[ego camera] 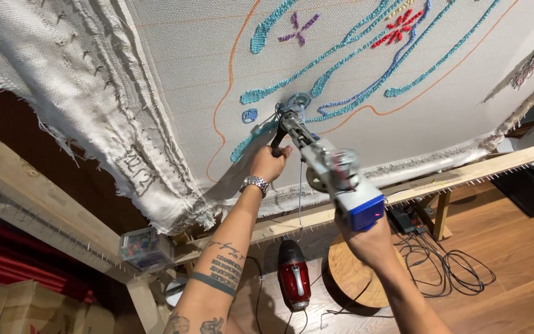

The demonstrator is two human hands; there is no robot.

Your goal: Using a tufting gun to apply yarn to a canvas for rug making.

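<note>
Against the stretched white cloth [217,68] on a wooden frame [465,176]: left hand [269,162] curled tight around the tufting gun's [326,164] front handle, right hand [371,242] gripping its rear grip, tip pressed among turquoise yarn lines [341,46].

Brown cardboard boxes [26,309] are seen at the lower left, below the wooden frame beam [44,216]. A small clear plastic box [144,248] of coloured bits is seen just under that beam.
</note>
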